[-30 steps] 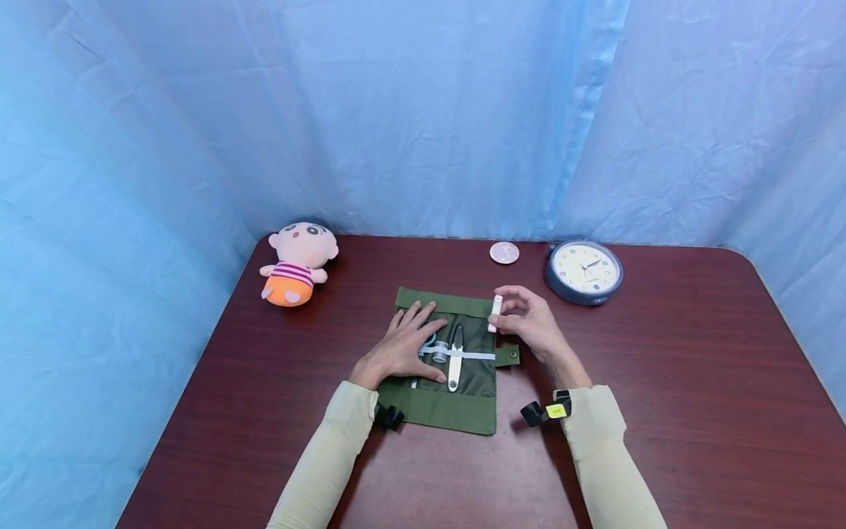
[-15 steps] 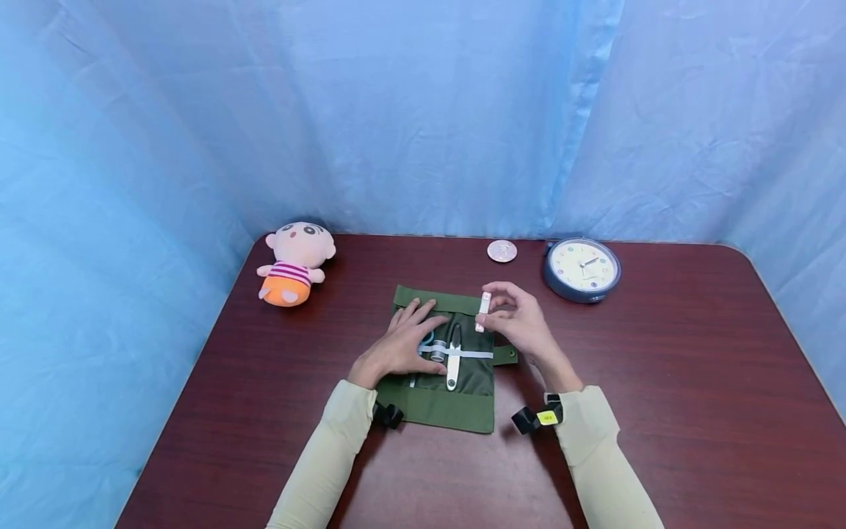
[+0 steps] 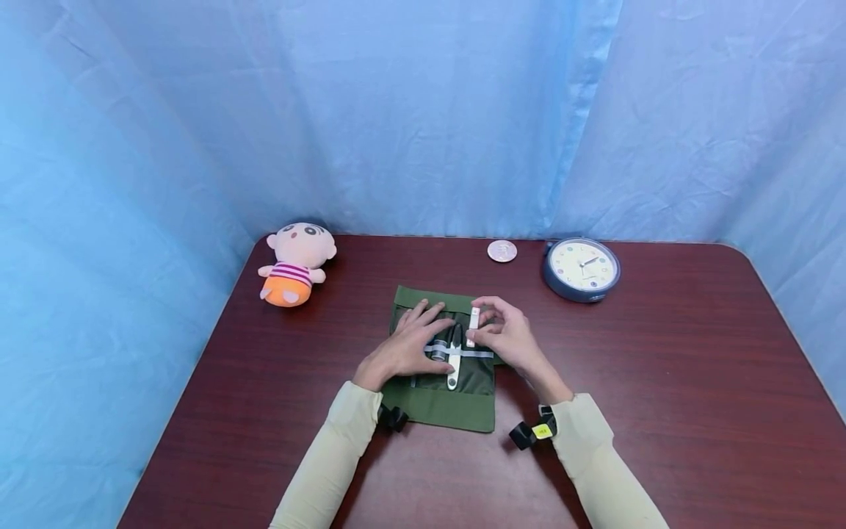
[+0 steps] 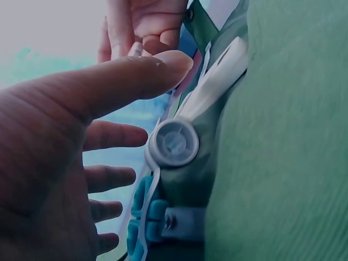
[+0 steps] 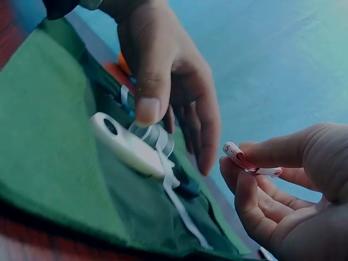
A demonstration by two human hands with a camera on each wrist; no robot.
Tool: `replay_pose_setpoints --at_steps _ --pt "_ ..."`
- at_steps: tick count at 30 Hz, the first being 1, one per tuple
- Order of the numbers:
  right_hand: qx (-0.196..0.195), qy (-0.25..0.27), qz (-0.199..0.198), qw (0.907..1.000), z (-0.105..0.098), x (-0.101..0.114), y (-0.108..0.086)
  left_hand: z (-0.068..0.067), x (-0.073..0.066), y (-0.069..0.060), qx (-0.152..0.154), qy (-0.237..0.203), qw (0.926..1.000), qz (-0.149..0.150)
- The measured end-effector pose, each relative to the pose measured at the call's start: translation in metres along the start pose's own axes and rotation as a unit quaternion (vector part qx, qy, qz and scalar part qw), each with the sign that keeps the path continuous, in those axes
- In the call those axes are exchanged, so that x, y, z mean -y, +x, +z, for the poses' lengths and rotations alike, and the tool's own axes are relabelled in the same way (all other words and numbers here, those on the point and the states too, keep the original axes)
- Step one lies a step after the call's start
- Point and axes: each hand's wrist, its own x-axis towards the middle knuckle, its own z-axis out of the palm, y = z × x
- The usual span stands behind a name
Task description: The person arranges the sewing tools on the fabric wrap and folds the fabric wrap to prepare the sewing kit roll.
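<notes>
An unfolded green fabric pouch point(image 3: 443, 408) lies on the table, a pale elastic band point(image 3: 479, 354) running across its inside. Under the band sit a white-handled tool with a dark tip point(image 3: 453, 376) and clear bobbins point(image 4: 175, 142). Blue ring handles point(image 4: 157, 212), like those of small scissors, show in the left wrist view. My left hand point(image 3: 405, 353) is spread over the pouch's left part, fingers straight, covering some contents. Thumb and fingers of my right hand point(image 3: 514, 338) pinch a folded white tape measure with red markings point(image 5: 239, 156), just above the band's right part.
A plush doll point(image 3: 294, 264) sits at the back left of the dark wooden table point(image 3: 648, 367). Toward the back right are a round pinkish disc point(image 3: 502, 251) and a blue-rimmed clock point(image 3: 581, 270). Blue curtains point(image 3: 423, 117) hang behind.
My right hand has moved left from the pouch's right edge, then lower, carrying the tape measure over the inside. My left hand has shifted slightly to the right.
</notes>
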Motion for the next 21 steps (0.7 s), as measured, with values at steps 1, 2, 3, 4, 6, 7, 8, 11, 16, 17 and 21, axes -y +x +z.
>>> replay_pose_setpoints --at_steps 1,2,3,4,6,7,8,11,16,17,21 --pt "-0.001 0.002 0.002 1.0 0.0 -0.001 -0.001 0.0 -0.001 0.001 0.001 0.002 1.0 0.002" --pt "-0.003 0.003 0.003 1.0 -0.001 -0.003 -0.001 0.0 -0.003 0.001 0.003 0.003 1.0 0.003" --pt "-0.005 0.002 0.002 1.0 -0.001 -0.004 -0.001 0.001 -0.004 0.001 0.004 0.006 1.0 0.003" --pt "-0.008 0.001 0.003 1.0 -0.002 -0.006 -0.001 0.001 -0.006 0.002 0.004 0.009 0.9999 0.004" --pt "-0.014 0.0 0.004 0.9999 -0.002 -0.01 -0.002 0.001 -0.008 0.002 0.003 0.011 0.9999 0.007" --pt "-0.016 -0.002 0.005 0.9998 -0.002 -0.012 -0.001 0.002 -0.009 0.002 0.001 0.011 0.9999 0.008" --pt "-0.02 -0.003 0.007 0.9998 -0.002 -0.014 -0.001 0.002 -0.01 0.002 -0.001 0.012 0.9999 0.01" --pt "-0.028 -0.005 0.012 0.9995 -0.002 -0.019 0.0 0.003 -0.013 0.003 -0.008 0.012 0.9997 0.018" --pt "-0.036 -0.002 0.014 0.9993 -0.001 -0.025 0.001 0.005 -0.016 0.006 -0.023 0.019 0.9991 0.032" --pt "-0.037 0.0 0.014 0.9992 -0.001 -0.026 0.001 0.006 -0.016 0.007 -0.027 0.019 0.9989 0.034" --pt "-0.038 0.005 0.014 0.9992 -0.001 -0.03 0.002 0.007 -0.02 0.01 -0.04 0.022 0.9981 0.041"
